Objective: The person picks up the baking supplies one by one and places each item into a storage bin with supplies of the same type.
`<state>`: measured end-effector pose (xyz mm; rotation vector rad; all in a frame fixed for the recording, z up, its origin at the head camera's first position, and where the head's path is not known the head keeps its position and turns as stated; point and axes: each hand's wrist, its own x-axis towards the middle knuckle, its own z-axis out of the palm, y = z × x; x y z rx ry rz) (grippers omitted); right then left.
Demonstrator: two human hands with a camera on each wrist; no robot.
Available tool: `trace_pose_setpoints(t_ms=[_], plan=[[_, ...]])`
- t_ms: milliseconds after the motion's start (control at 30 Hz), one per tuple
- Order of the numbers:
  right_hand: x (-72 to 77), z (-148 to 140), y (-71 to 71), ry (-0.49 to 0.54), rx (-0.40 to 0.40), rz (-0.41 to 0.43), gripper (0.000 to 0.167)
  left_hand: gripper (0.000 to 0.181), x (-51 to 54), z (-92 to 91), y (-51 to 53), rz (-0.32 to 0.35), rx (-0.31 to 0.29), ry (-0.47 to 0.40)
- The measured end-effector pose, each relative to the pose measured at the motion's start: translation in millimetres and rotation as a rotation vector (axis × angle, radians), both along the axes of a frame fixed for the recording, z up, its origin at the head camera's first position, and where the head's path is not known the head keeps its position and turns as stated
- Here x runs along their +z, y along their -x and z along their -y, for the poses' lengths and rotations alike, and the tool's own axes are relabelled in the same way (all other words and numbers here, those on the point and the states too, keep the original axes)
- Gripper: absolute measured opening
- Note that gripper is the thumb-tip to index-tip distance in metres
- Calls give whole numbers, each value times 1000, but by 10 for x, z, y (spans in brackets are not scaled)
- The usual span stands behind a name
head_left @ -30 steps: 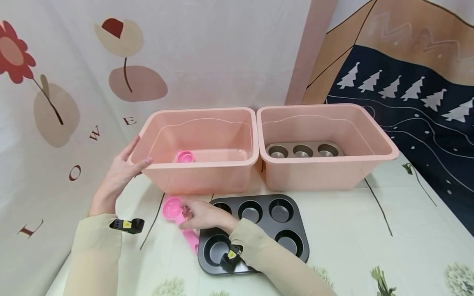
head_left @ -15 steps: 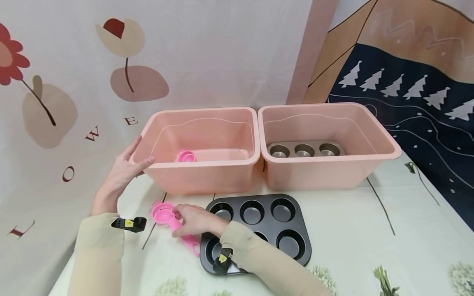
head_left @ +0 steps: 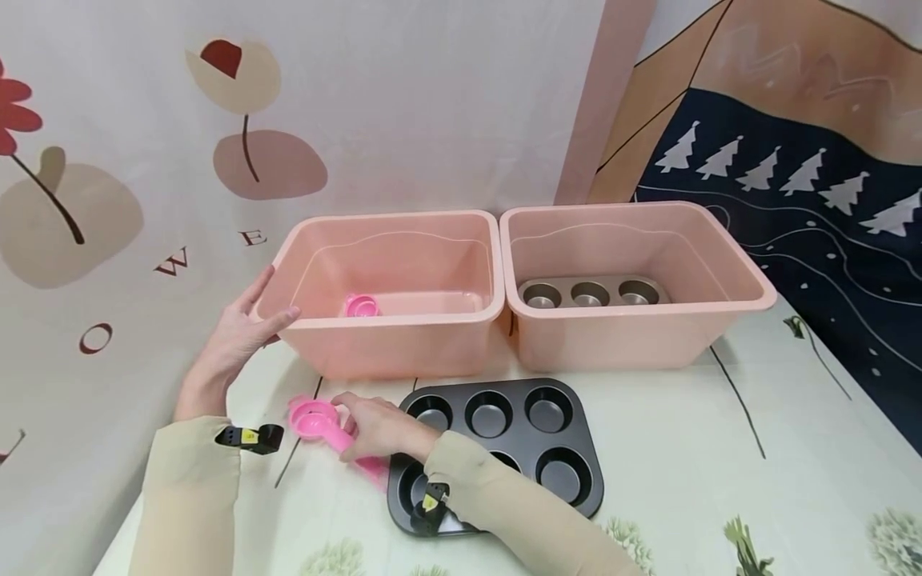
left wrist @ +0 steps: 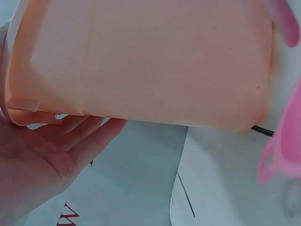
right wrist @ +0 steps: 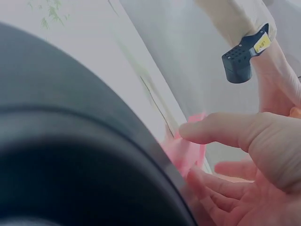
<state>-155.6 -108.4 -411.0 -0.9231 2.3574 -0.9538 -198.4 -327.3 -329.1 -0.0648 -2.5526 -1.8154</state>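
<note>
Pink scoop (head_left: 333, 433) is in R hand (head_left: 378, 430), L hand (head_left: 234, 340) on bin (head_left: 392, 350).

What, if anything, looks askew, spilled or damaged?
Nothing stands out. The left bin and right bin stand upright, side by side; the dark muffin pan sits in front, and the right hand holds the pink scoop. No spill or damage visible.

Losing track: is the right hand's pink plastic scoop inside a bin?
Outside: the right hand holds the scoop in front of the left rectangular peach plastic bin.
</note>
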Motion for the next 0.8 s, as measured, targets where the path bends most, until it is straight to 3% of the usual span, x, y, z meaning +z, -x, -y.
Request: trace_pose_setpoints(t_ms=[167,400,633,800], plan=[[-35,-6,21,70,-19,44,62,83,-14,2,-13,9,5,15],[-88,-17,69,166,86,-15,35,83,-12,2,-8,-7,10,36],[-123,-2,104,278,160,6,34,83,-4,-8,-3,2,15,62],[-97,30,116,330,161,-15,37,83,8,-19,-8,16,15,53]])
